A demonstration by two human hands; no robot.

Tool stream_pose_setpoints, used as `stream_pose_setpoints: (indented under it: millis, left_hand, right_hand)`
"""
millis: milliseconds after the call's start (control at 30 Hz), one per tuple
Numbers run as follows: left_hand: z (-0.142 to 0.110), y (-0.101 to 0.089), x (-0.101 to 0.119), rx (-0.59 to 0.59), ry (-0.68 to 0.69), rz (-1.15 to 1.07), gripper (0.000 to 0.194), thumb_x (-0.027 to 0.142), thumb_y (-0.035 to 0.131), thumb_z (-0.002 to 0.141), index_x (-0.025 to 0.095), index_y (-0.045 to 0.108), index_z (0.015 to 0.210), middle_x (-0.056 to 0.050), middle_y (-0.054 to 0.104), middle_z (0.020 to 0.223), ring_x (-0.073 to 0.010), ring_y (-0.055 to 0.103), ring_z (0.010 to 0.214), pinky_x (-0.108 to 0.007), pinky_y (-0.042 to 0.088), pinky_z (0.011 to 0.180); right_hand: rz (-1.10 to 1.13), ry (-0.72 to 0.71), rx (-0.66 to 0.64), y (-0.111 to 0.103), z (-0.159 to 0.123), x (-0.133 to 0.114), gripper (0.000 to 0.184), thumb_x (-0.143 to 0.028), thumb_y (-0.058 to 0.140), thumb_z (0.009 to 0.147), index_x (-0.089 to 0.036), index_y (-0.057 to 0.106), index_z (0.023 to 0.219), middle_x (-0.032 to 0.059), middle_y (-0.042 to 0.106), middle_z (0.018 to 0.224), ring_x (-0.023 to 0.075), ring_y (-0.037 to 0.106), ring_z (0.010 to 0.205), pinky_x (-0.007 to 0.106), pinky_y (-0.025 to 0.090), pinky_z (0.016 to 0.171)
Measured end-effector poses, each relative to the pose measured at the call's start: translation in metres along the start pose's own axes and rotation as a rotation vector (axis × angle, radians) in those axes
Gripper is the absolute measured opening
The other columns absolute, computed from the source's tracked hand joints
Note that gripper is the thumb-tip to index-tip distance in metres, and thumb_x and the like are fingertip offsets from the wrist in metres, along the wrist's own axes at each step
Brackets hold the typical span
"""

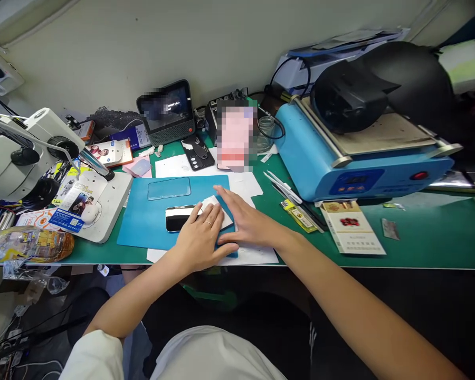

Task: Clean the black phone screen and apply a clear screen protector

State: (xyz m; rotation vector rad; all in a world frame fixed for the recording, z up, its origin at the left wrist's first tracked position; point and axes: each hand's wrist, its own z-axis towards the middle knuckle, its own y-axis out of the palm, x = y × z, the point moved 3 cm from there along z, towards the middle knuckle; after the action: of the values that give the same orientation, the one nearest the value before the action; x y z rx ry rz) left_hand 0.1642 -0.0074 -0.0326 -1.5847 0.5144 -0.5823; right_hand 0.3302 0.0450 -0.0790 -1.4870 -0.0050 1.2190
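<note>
A smartphone (174, 219) with a glossy dark and pale screen lies on a blue mat (138, 232). My left hand (200, 240) rests flat across it, fingers stretched over a folded white wipe (209, 201) and the thumb pointing right. The hand covers the phone's middle. At the phone's right end is my right hand (249, 221), its thumb and fingers spread wide apart; whether it touches the phone or wipe I cannot tell. Behind the phone, a clear glass screen cover (169, 188) with a dark outline lies on the mat.
A blue heating machine (312, 158) carries a black object on top. Tweezers (283, 186) and a cigarette box (352, 227) lie before it. At left stand a microscope (114, 211) and a plastic bottle (31, 244). A display device (167, 113) and phone case (198, 152) are behind.
</note>
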Motion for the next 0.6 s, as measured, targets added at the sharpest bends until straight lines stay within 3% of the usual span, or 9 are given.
stream_pose_setpoints:
  millis: [167, 267, 400, 600]
  left_hand:
    - [-0.033, 0.004, -0.002, 0.036, 0.016, 0.109, 0.076, 0.061, 0.029, 0.112, 0.005, 0.04, 0.162, -0.019, 0.039, 0.169, -0.0315, 0.034, 0.162, -0.052, 0.021, 0.135]
    - [-0.057, 0.004, -0.016, 0.06, 0.0, 0.15, 0.064, 0.048, 0.033, 0.114, 0.006, 0.043, 0.161, -0.019, 0.042, 0.168, -0.032, 0.041, 0.158, -0.054, 0.026, 0.133]
    - [-0.082, -0.001, -0.04, 0.112, -0.05, 0.13, 0.058, 0.045, 0.04, 0.113, 0.016, 0.042, 0.164, -0.016, 0.05, 0.163, -0.0329, 0.05, 0.152, -0.058, 0.03, 0.132]
    - [-0.085, -0.005, -0.065, 0.129, -0.169, 0.108, 0.063, 0.049, 0.04, 0.112, 0.018, 0.037, 0.167, -0.015, 0.047, 0.165, -0.0349, 0.046, 0.154, -0.063, 0.026, 0.133]
  right_hand:
    - [-0.022, 0.013, -0.027, -0.001, 0.003, -0.003, 0.132, -0.074, 0.073, 0.084, -0.03, -0.016, 0.171, 0.0192, 0.014, 0.18, 0.0416, 0.019, 0.164, 0.066, 0.029, 0.128]
    - [-0.02, 0.026, -0.045, -0.003, 0.003, -0.005, 0.132, -0.076, 0.074, 0.082, -0.03, -0.012, 0.172, 0.0193, 0.017, 0.179, 0.0426, 0.021, 0.164, 0.067, 0.029, 0.128]
    - [-0.027, 0.084, -0.073, -0.004, 0.003, -0.008, 0.131, -0.073, 0.077, 0.082, -0.03, -0.008, 0.172, 0.0175, 0.018, 0.179, 0.0422, 0.023, 0.163, 0.066, 0.032, 0.128]
    - [-0.042, 0.095, -0.08, -0.002, 0.003, -0.01, 0.129, -0.075, 0.075, 0.082, -0.032, -0.007, 0.172, 0.0163, 0.022, 0.179, 0.0437, 0.026, 0.162, 0.068, 0.034, 0.127]
